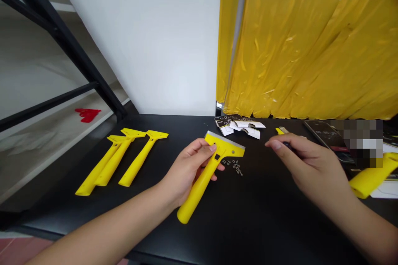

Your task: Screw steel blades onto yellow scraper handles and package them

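Observation:
My left hand (pixel 194 159) is closed around a yellow scraper (pixel 200 186), its thumb on the head near one screw hole. A metal blade lies along the scraper's top edge, and a screw shows at the head's right side. To the right, my right hand (pixel 314 161) hovers above the table with its fingers curled. A small dark piece shows under its index finger; what it is I cannot make out. Small screws and nuts (pixel 236 166) lie loose just beyond the held scraper.
Three more yellow scrapers (pixel 139 159) lie at the left on the black table (pixel 248 223). White and black card sleeves (pixel 245 128) are at the back. A small yellow tool (pixel 281 130), a phone (pixel 320 132) and another yellow handle (pixel 373 176) lie at the right.

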`<state>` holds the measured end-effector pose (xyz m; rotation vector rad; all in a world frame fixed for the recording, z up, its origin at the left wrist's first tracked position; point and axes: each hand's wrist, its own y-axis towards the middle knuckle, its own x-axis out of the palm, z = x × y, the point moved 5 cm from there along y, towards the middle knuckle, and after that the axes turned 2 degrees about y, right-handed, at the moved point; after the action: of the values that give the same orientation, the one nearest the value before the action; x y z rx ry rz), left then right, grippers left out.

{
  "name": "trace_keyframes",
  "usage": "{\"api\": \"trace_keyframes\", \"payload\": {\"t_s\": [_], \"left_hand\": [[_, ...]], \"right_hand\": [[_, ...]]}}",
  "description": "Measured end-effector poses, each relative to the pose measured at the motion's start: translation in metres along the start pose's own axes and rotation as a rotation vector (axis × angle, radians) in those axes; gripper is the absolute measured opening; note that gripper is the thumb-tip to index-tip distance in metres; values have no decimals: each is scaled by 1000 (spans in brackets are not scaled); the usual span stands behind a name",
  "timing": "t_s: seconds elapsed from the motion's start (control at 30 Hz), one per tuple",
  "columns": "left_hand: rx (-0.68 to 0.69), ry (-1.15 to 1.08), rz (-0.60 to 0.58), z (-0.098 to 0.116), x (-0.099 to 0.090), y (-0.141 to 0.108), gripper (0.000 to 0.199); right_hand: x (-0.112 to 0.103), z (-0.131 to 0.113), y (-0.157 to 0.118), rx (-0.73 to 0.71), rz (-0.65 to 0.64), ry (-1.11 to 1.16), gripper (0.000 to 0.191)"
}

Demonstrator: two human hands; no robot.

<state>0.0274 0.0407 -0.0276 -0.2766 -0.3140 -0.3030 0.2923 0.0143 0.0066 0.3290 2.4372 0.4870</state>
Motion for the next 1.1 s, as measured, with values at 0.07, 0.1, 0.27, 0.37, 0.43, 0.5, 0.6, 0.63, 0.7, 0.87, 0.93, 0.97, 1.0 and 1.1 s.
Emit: {"api": "trace_keyframes", "payload": {"t_s": [0.07, 0.1, 0.27, 0.37, 0.43, 0.5, 0.6, 0.63, 0.7, 0.87, 0.93, 0.97, 1.0, 1.1], "left_hand": [[5, 7, -3, 0, 0, 0, 30], [8, 10, -4, 0, 0, 0, 29], [12, 13, -10, 1, 0, -1, 29], [8, 13, -11, 0, 0, -2, 29], [5, 15, -13, 0, 1, -2, 29], [5, 16, -15, 0, 1, -2, 29], [4, 12, -11, 0, 1, -2, 28], [2, 11, -6, 0, 1, -2, 28], [-5, 11, 3, 0, 0, -2, 28], [6, 24, 0, 0, 0, -1, 27], [13, 28, 6, 0, 0, -1, 27], [11, 28, 9, 0, -1, 0, 27], [8, 27, 12, 0, -1, 0, 28], [-2, 22, 13, 0, -1, 0, 30]], "right_hand": [[0, 1, 0, 7, -2, -3, 33], [1, 2, 0, 12, -5, 3, 34], [2, 4, 1, -26, -5, -8, 30], [3, 0, 4, -147, -15, -69, 26], [7, -8, 4, -275, -72, -89, 22], [12, -17, 2, -412, -167, -110, 20], [19, -24, -5, -535, -274, -219, 21], [21, -25, -8, -543, -296, -263, 22], [23, -26, -11, -531, -323, -319, 21], [19, -31, -13, -473, -260, -180, 14], [18, -32, -12, -458, -244, -137, 14], [19, -32, -12, -449, -251, -126, 14], [20, -31, -12, -438, -263, -118, 14], [24, -25, -13, -399, -300, -110, 14]]}}
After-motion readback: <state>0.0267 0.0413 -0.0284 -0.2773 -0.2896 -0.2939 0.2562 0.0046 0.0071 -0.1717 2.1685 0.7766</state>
